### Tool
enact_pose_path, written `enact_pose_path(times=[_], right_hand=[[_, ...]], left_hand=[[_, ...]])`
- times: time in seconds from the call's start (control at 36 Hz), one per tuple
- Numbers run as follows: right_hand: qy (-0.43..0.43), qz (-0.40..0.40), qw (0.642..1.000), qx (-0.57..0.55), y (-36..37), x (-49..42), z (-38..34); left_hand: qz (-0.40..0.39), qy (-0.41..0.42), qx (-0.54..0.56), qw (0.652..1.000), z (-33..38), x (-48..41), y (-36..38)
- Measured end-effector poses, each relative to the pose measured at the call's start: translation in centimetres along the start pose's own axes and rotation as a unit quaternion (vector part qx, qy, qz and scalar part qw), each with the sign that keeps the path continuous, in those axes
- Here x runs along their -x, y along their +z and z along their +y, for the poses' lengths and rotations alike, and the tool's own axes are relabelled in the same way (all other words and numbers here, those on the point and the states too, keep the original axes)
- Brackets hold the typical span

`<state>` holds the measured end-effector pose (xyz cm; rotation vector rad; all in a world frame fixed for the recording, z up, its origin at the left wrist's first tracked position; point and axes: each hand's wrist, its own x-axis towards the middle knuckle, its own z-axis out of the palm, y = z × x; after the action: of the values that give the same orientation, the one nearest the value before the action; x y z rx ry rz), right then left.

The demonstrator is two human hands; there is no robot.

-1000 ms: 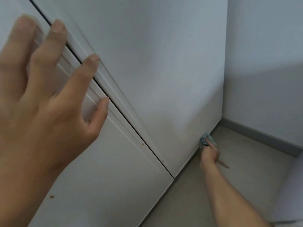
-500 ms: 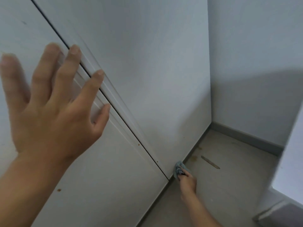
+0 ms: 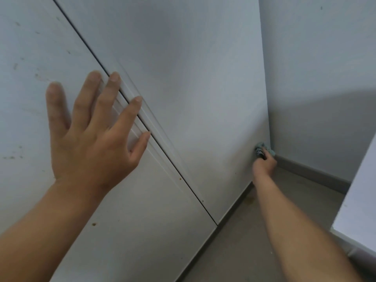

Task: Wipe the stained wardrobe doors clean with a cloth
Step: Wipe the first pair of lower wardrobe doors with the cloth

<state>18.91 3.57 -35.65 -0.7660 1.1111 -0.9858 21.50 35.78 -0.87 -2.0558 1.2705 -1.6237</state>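
Left hand (image 3: 89, 143) lies flat with fingers spread on the left door (image 3: 30, 119). Right hand (image 3: 264, 165) grips the cloth (image 3: 262, 148) against the right door (image 3: 193, 88), far from the left hand.

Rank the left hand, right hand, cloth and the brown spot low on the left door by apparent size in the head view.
1. left hand, though it is nearest the camera.
2. right hand.
3. cloth, only slightly smaller and partly hidden by fingers, so unsure.
4. brown spot.

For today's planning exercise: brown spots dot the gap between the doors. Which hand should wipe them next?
Likely the right hand: it grips the cloth low on the right door. The left hand, fingers spread, holds nothing.
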Motion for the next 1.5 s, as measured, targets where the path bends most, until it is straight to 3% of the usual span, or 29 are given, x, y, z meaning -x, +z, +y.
enact_pose_path(times=[0.31,0.44,0.58,0.81,1.0,1.14,1.25,1.36,1.5], right_hand=[[-0.049,-0.044,0.994,0.089,-1.7,4.9,3.8],[-0.03,-0.058,0.994,0.091,-2.0,5.7,2.2],[-0.047,-0.029,0.992,0.111,-1.1,12.8,4.6],[-0.06,-0.058,0.986,0.146,-2.7,11.1,5.6],[-0.062,-0.084,0.983,0.153,-2.9,21.1,10.2],[-0.047,-0.112,0.98,0.158,-4.1,20.6,10.9],[-0.064,-0.096,0.976,0.183,-3.7,24.1,11.4],[-0.043,-0.088,0.985,0.139,-4.1,23.6,11.1],[-0.051,0.048,0.997,0.01,-3.2,15.2,4.5]], left_hand=[[0.002,-0.004,0.007,1.0,0.0,0.0,0.1],[0.003,-0.004,0.007,1.0,0.1,-0.1,0.1],[0.008,-0.004,0.007,1.0,0.1,-0.1,0.2],[0.003,0.0,0.004,1.0,0.0,0.1,0.1],[0.01,-0.001,-0.001,1.0,0.1,0.0,0.2],[0.009,0.005,0.002,1.0,0.0,0.1,0.1],[0.015,-0.002,0.007,1.0,0.0,0.2,0.1],[0.008,0.003,-0.001,1.0,0.0,0.1,-0.1],[0.014,0.001,0.0,1.0,0.1,0.1,0.1]])
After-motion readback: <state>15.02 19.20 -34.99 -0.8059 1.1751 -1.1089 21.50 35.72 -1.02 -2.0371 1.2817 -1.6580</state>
